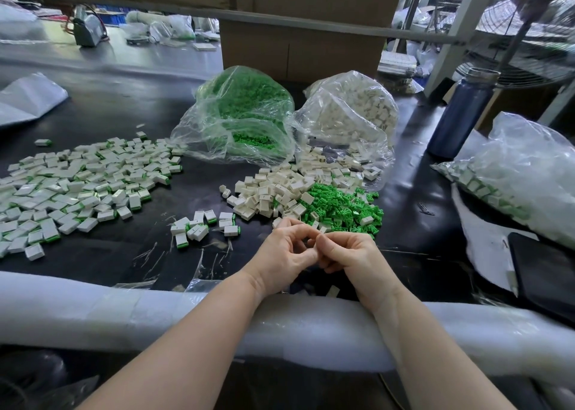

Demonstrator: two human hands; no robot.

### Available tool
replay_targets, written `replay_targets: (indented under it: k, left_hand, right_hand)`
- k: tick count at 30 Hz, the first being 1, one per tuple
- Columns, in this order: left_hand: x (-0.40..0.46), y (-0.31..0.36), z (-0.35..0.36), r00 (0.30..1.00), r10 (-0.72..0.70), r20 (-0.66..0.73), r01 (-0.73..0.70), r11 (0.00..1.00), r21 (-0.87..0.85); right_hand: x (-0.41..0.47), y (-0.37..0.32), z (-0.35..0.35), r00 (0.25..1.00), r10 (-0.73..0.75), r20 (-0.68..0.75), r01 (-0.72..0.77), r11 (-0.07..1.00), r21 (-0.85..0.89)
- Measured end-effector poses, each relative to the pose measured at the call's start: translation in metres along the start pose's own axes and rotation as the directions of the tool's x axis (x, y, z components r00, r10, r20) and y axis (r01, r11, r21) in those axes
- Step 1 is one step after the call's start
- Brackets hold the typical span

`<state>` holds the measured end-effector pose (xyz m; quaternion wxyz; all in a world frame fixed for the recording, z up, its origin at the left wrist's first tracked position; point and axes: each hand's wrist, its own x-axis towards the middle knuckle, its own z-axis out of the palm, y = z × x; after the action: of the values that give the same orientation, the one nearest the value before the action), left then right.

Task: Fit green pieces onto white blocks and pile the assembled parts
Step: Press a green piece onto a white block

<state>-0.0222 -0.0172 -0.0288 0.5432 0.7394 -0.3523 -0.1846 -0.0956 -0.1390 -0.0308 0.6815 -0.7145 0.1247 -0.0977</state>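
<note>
My left hand point(284, 255) and my right hand point(350, 254) meet fingertip to fingertip just in front of the loose parts, fingers curled round a small piece that is almost wholly hidden between them. Behind the hands lie a heap of white blocks point(273, 193) and a heap of green pieces point(342, 208). A wide spread of assembled white-and-green parts point(77, 188) covers the table's left side, with a few more assembled parts point(199, 226) close to my left hand.
A clear bag of green pieces point(242, 113) and a clear bag of white blocks point(351, 113) stand behind the heaps. At right are a blue bottle point(460, 113), a bag of assembled parts point(522, 176) and a dark phone point(544, 272). White foam padding point(124, 313) wraps the near table edge.
</note>
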Motion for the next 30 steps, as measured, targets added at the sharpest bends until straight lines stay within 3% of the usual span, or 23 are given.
replay_targets:
  k: [30]
  left_hand:
    - [0.0020, -0.0041, 0.0033, 0.997, 0.026, 0.068, -0.029, 0.999, 0.045]
  right_hand:
    - [-0.0004, 0.0021, -0.0017, 1.000, 0.012, -0.019, -0.010, 0.998, 0.060]
